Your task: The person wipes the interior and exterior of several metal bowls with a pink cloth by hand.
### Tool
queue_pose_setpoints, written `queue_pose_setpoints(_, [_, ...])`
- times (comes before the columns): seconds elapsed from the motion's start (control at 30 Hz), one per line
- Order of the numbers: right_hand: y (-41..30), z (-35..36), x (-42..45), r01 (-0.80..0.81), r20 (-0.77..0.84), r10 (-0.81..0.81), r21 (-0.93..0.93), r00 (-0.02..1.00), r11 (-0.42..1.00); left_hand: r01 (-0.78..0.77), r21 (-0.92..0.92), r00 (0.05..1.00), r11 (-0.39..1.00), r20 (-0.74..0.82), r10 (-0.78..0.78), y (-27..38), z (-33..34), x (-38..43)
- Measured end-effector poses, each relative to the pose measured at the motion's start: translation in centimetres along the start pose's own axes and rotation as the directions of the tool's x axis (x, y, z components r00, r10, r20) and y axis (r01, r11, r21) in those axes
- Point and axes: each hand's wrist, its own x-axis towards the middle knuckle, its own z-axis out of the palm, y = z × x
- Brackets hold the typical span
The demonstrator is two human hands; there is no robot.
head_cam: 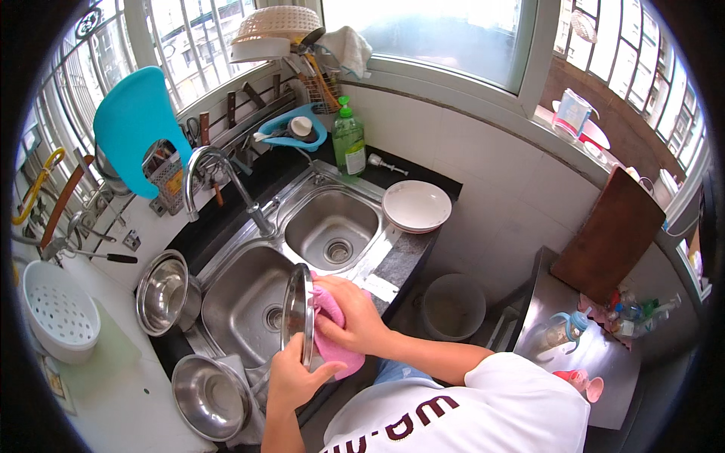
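Note:
A glass pot lid (pixel 294 317) with a metal rim stands on edge above the front of the larger sink basin (pixel 241 294). My left hand (pixel 294 371) grips its lower rim, thumb pointing right. On the lid's right side, my right hand (pixel 354 311) holds a pink cloth (pixel 334 351) against it; part of the cloth hangs below the fingers. The lid's knob cannot be seen. Behind the lid lies the smaller sink basin (pixel 334 226), and a curved chrome faucet (pixel 224 158) rises at the back of the sink.
Steel bowls (pixel 209 396) stand left of the sink. White bowls (pixel 416 204) are stacked on the right counter beside a green soap bottle (pixel 348 141). A plastic bucket (pixel 453 306) is on the floor. A steel table (pixel 600 368) at right bears bottles and a brown board (pixel 612 238).

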Motion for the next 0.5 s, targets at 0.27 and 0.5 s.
queue_pose_setpoints(0.27, [-1.1, 0.0, -0.8, 0.021, -0.007, -0.021, -0.061, 1.0, 0.998, -0.031, 0.047, 0.999, 0.998, 0.015, 0.03, -1.2, -0.4, 0.2])
queue_pose_setpoints(0.5, [-1.0, -0.5, 0.0, 0.095, -0.005, -0.095, -0.038, 0.995, 0.995, -0.065, 0.091, 0.997, 0.994, -0.036, 0.069, 0.1, 0.1, -0.2])
